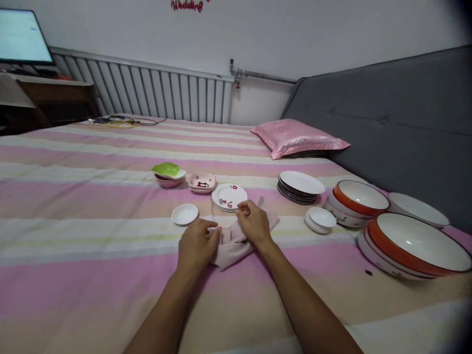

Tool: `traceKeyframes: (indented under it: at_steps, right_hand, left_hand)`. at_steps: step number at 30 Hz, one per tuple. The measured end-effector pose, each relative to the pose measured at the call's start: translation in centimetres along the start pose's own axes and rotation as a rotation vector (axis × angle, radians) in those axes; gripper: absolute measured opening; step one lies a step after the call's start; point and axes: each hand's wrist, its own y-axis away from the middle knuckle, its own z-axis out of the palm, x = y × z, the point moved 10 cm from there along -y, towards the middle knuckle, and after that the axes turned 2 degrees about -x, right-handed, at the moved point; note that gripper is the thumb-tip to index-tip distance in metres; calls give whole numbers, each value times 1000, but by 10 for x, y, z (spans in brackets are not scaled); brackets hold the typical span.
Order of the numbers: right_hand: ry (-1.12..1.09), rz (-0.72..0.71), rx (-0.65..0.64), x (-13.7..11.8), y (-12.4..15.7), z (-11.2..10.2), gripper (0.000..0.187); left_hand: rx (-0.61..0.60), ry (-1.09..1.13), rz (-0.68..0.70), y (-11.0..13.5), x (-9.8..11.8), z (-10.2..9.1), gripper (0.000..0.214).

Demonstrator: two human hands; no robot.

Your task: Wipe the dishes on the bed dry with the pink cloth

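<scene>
On the broad, pink-and-cream striped bed (92, 290) lies a crumpled, dusty-pink fabric cloth (234, 250), likely light, limp and unbreakable, best pinched by an edge. At it, the left hand (198, 245) and right hand (255, 225) have narrow grips; whether either pinches fabric, I cannot tell.

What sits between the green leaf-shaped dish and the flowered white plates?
In the head view, pink dishes with a red-and-black design sit between the green leaf-shaped dish and the flowered white plates.
</scene>
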Motion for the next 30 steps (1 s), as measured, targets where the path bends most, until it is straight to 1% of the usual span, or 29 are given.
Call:
traceKeyframes:
  at_steps: [1,2,3,4,5,6,7,8,9,10,12,14,16,19,21,24,27,30]
  right_hand:
    - [146,-88,-67,-12,8,13,13]
    - [275,-182,-140,-24,17,27,16]
    - [363,-269,-215,-34,28,40,20]
    - [398,-337,-288,-42,40,51,24]
    - [408,-392,-359,-48,53,61,27]
    - [412,-433,-426,-52,65,69,31]
    - [422,-465,-483,-55,77,76,35]
    - [444,-492,-524,-57,88,81,40]
    - [478,-515,-547,-59,98,85,45]
    - [519,-533,-550,-59,106,88,48]
    - [597,-540,-509,-59,117,89,44]
    - [649,-494,-423,-56,123,84,31]
    - [691,-401,-312,-50,128,72,24]
    - [725,-272,-169,-43,143,50,18]
    - [735,-240,-115,-43,157,40,18]
    - [737,-215,-75,-46,172,30,19]
    - [730,-206,-61,-49,176,27,22]
    - [720,-199,-44,-52,175,25,25]
  left_hand:
    - [20,-98,-6,-1,-2,-4,22]
    - [66,-186,-7,-3,-5,-10,24]
    - [153,-255,0,-5,-7,-22,26]
    - [267,-314,12,-7,-10,-35,30]
    - [346,-365,14,-8,-14,-44,39]
    - [396,-400,-12,-11,-22,-50,51]
    - [396,-420,-51,-16,-33,-52,65]
    - [348,-424,-100,-21,-45,-48,77]
    - [282,-421,-139,-25,-57,-42,84]
    - [218,-419,-147,-29,-64,-34,86]
    - [201,-400,-133,-31,-69,-29,74]
    - [207,-373,-123,-30,-71,-29,65]
    - [216,-336,-106,-26,-68,-32,62]
    - [230,-263,-61,-12,-59,-38,65]
    - [224,-210,-21,4,-51,-40,67]
    - [193,-141,18,37,-41,-43,70]
    - [142,-88,44,73,-33,-48,72]
    - [115,-49,59,105,-28,-58,70]
